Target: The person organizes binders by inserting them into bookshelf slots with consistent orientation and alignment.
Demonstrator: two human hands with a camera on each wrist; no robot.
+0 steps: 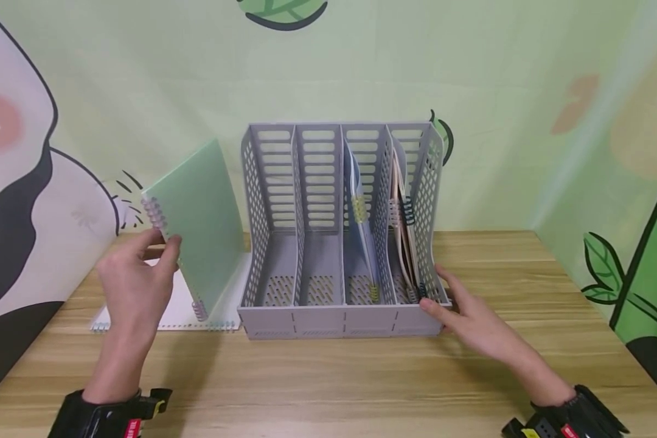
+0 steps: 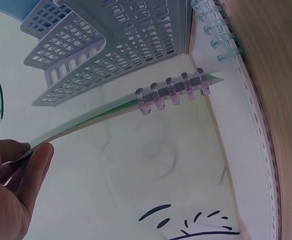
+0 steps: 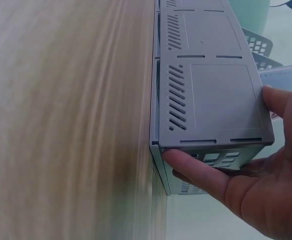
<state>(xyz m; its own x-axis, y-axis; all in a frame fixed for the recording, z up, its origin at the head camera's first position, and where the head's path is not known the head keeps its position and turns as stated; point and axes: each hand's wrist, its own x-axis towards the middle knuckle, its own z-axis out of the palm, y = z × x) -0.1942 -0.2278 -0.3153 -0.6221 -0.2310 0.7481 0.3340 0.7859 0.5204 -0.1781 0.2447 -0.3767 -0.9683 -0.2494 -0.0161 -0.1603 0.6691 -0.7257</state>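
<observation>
My left hand [image 1: 139, 274] pinches a green ring-bound notebook [image 1: 205, 225] by its spine edge and holds it upright, left of the grey file organizer [image 1: 317, 321]. Pale purple rings [image 2: 171, 90] run along the notebook's spine in the left wrist view. My right hand [image 1: 471, 316] grips the organizer's front right corner, thumb on the front rim and fingers along the side wall [image 3: 200, 182]. Of the four slots, the two left ones hold nothing. A blue notebook with yellow rings [image 1: 359, 210] leans in the third, and several notebooks [image 1: 402, 225] stand in the rightmost.
A white notebook [image 1: 170, 304] with pale blue rings lies flat on the wooden table [image 1: 328, 389], partly behind the green one. Behind the table hangs a green printed backdrop [image 1: 493, 79].
</observation>
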